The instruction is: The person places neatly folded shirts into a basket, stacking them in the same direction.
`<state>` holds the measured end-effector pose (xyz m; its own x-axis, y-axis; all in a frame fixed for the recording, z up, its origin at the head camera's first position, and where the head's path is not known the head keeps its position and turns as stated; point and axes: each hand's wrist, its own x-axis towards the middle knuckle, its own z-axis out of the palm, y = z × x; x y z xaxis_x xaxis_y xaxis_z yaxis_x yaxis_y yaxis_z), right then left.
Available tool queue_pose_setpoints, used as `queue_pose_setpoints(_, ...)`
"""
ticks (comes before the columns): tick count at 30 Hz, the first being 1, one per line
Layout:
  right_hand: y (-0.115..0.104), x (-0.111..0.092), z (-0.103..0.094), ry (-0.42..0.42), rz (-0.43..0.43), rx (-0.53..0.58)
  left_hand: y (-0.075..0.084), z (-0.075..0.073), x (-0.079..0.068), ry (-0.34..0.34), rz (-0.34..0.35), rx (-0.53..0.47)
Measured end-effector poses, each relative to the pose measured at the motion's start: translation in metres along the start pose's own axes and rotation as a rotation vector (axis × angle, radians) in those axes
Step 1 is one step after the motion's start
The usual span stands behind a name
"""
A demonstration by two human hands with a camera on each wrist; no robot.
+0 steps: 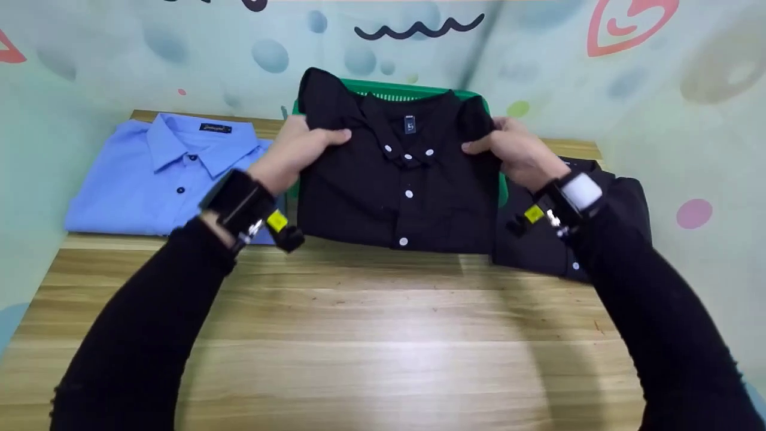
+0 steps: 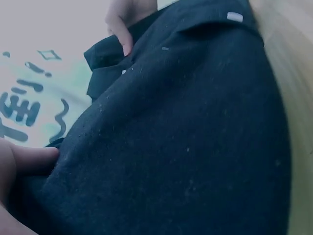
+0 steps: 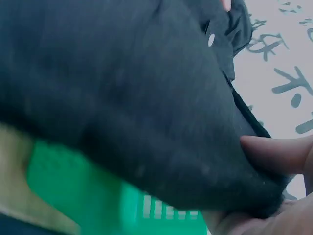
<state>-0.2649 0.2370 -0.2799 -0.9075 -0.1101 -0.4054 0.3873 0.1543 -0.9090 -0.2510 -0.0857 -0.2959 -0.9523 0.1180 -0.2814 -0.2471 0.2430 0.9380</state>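
A black button-up shirt [image 1: 359, 197] with white buttons and a collar label hangs between both hands, in front of a green basket [image 1: 395, 90]. My left hand [image 1: 296, 146] grips its left shoulder area, thumb on the front and fingers behind the cloth. On the other side my right hand [image 1: 520, 149] pinches the opposite shoulder the same way. The left wrist view shows the shirt's dark cloth [image 2: 195, 132] close up with the left thumb on its edge. In the right wrist view the right thumb [image 3: 279, 152] presses the cloth, with the basket [image 3: 102, 196] below. The shirt hides most of the basket.
A folded light blue shirt [image 1: 119, 185] lies on the wooden table [image 1: 371, 347] at the left. Another folded black shirt [image 1: 532, 239] lies at the right, partly behind the right forearm. A patterned wall [image 1: 209, 54] stands right behind the basket.
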Motion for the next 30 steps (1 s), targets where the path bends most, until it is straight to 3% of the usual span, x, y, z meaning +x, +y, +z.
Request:
queue_pose_setpoints(6,-0.02,0.022,0.007,0.103,-0.019,-0.241,0.017,-0.009,0.022,-0.009,-0.11,0.177)
queue_pose_setpoints(15,-0.021,0.05,0.011,0.261,-0.128,-0.283,0.023,-0.022,0.051,0.014,-0.11,0.21)
queue_pose_setpoints(21,-0.011,0.058,0.012,0.263,-0.203,-0.363,0.028,-0.023,0.065,-0.001,-0.166,0.32)
queue_pose_setpoints(25,-0.008,0.058,0.01,0.207,-0.172,-0.499,0.032,-0.024,0.068,-0.076,-0.219,0.427)
queue_pose_setpoints(30,-0.008,0.054,0.01,0.15,-0.097,-0.661,0.034,-0.022,0.067,-0.225,-0.266,0.618)
